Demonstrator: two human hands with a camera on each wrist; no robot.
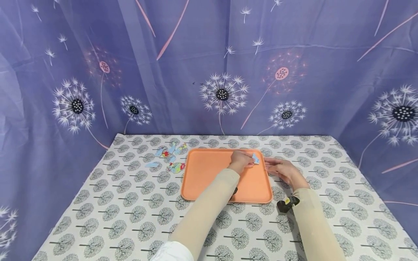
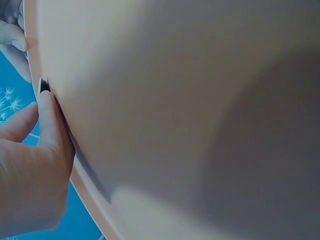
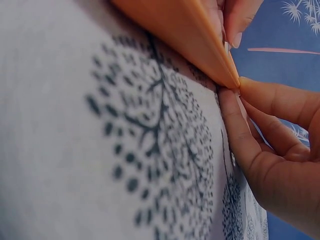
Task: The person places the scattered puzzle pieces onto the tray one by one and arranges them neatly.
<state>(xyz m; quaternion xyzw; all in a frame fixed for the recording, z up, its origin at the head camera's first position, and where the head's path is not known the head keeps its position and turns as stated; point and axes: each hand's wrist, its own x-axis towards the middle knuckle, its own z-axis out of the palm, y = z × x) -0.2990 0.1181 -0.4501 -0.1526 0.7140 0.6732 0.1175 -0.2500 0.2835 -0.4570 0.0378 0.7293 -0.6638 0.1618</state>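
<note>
Left hand (image 1: 241, 160): fingertips meet the light-blue picture piece (image 1: 255, 158) at the 2 o'clock corner of the orange tray (image 1: 202, 170); whether they pinch it cannot be told. Right hand (image 1: 284, 171): thumb and finger grip the tray's rim near 3 o'clock. The piece appears thin, light and crease-prone; hold by opposite edges. The smooth tray likely slides; brace its rim. Loose picture pieces (image 1: 177, 167) lie outside, toward 9–10 o'clock.
</note>
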